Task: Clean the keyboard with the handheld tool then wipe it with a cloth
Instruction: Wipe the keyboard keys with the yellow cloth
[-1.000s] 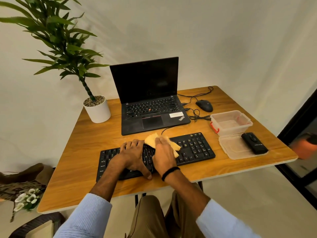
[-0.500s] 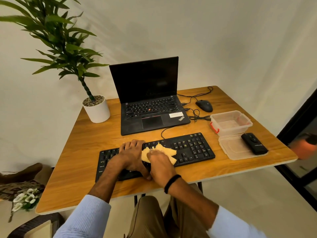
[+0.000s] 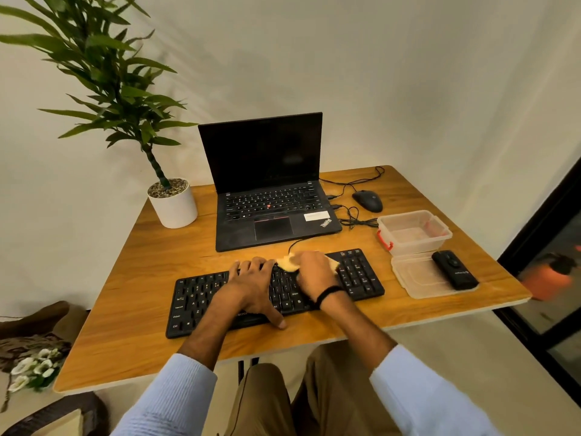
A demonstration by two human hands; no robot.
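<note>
A black keyboard (image 3: pixel 201 297) lies near the front edge of the wooden table (image 3: pixel 125 341). My left hand (image 3: pixel 251 284) rests flat on its middle keys, fingers spread, thumb at the front edge. Beside it, my right hand (image 3: pixel 314 272) holds a crumpled yellow cloth (image 3: pixel 286 263) against the far rows, just left of the number pad. Most of the cloth is hidden under that hand. The black handheld tool (image 3: pixel 455 270) lies on a clear plastic lid (image 3: pixel 415 280) to the right, apart from both hands.
An open black laptop (image 3: pixel 270 199) stands behind the keyboard, its cable running between them. A mouse (image 3: pixel 367 200) and loose wires lie at the back right. A clear container (image 3: pixel 415 231) sits behind the lid. A white plant pot (image 3: pixel 173 206) stands at the back left.
My right hand drew the cloth toward me over the keys, then pushed it back to the far rows and slightly right. My left hand stayed pressed on the keyboard.
</note>
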